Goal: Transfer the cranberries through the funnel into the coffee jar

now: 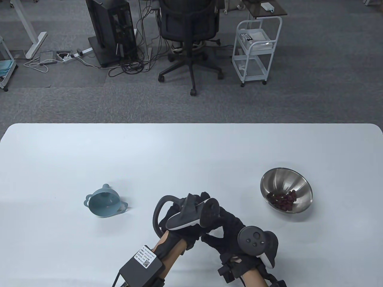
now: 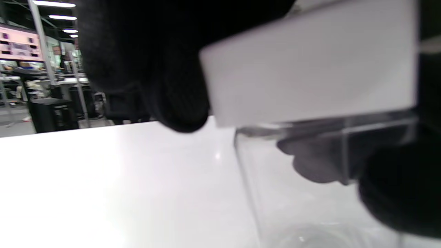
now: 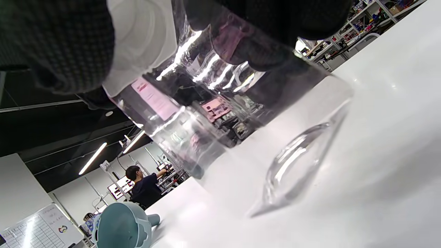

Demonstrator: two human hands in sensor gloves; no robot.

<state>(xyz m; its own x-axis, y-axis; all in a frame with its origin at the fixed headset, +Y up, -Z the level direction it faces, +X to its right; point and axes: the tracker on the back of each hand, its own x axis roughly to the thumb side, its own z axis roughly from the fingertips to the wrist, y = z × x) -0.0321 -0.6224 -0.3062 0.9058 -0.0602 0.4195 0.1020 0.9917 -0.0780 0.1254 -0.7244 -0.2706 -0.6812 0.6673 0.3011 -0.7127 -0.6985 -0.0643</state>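
Note:
A clear coffee jar (image 3: pixel 241 131) with a white lid (image 2: pixel 310 62) stands on the table between both hands. My left hand (image 1: pixel 196 209) grips the lid from above, and its fingertips (image 2: pixel 179 103) show beside the lid. My right hand (image 1: pixel 223 231) holds the glass body, its fingers (image 3: pixel 268 38) wrapped around it. In the table view the hands and trackers hide the jar. A blue-grey funnel (image 1: pixel 104 204) lies on its side to the left and also shows in the right wrist view (image 3: pixel 120 224). A steel bowl (image 1: pixel 296 179) at the right holds dried cranberries (image 1: pixel 282 199).
The white table (image 1: pixel 191 155) reaches to its far edge, with grey carpet beyond it. An office chair (image 1: pixel 188 33), a white cart (image 1: pixel 255 47) and a computer tower (image 1: pixel 112 27) stand well behind the table.

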